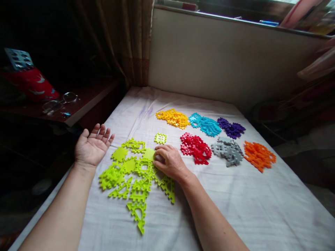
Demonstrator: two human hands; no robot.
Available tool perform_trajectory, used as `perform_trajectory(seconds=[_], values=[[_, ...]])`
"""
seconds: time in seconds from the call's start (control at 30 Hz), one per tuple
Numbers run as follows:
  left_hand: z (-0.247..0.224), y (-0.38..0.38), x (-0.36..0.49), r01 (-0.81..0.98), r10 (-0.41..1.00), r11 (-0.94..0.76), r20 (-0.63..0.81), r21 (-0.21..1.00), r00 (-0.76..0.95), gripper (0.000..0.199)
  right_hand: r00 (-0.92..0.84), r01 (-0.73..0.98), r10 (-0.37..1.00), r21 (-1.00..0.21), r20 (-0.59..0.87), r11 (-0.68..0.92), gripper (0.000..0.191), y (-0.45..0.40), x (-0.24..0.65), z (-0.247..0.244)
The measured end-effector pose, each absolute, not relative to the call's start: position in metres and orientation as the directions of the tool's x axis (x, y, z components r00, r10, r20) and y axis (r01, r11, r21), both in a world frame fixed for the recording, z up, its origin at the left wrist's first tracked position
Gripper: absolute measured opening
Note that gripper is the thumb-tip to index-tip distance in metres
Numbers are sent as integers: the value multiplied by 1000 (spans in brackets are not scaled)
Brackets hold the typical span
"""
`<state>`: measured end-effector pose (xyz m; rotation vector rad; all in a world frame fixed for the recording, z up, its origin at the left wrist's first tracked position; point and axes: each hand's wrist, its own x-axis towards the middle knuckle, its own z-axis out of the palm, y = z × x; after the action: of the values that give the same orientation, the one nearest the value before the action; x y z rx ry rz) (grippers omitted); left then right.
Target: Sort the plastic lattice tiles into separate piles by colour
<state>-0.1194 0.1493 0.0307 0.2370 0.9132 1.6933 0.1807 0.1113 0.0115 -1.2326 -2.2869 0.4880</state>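
Lime-green interlocking tiles (pixel 129 164) with toothed edges lie spread on the sheet between my hands, some square, some triangular, several overlapping. My right hand (pixel 169 161) is over the right side of this spread, its fingers curled down at a solid green square tile (pixel 149 154); whether the fingertips grip a piece is hidden. Just beyond those fingers a single green window-patterned tile (pixel 160 138) lies apart. My left hand (pixel 92 144) rests palm up left of the spread, fingers loosely extended, holding nothing. A green triangular tile (pixel 138 214) lies nearest to me.
Farther back are piles of yellow (pixel 173 118), light blue (pixel 206 124), purple (pixel 231 128), red (pixel 195 148), grey (pixel 227 151) and orange tiles (pixel 259 155). On the left, a dark red desk (pixel 91 99) holds eyeglasses (pixel 61 103) and a red holder (pixel 31 83). A pale wall (pixel 209 59) borders the bed.
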Motion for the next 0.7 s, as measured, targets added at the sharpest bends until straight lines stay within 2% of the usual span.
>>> perform_trajectory(seconds=[0.27,0.37,0.47,0.7], values=[[31,149,-118,-724,891,-50,-296,688,-343,34,-413,668,838,-507,357,545,14,119,178,6],[31,149,-118,-720,891,-49,-296,692,-345,35,-183,767,867,-484,464,421,16,126,190,4],[31,149,-119,-719,890,-50,-295,693,-347,35,15,861,869,-448,494,240,17,133,199,1],[30,149,-119,-702,896,-45,-282,711,-343,33,27,908,904,-390,426,156,17,134,192,-9]])
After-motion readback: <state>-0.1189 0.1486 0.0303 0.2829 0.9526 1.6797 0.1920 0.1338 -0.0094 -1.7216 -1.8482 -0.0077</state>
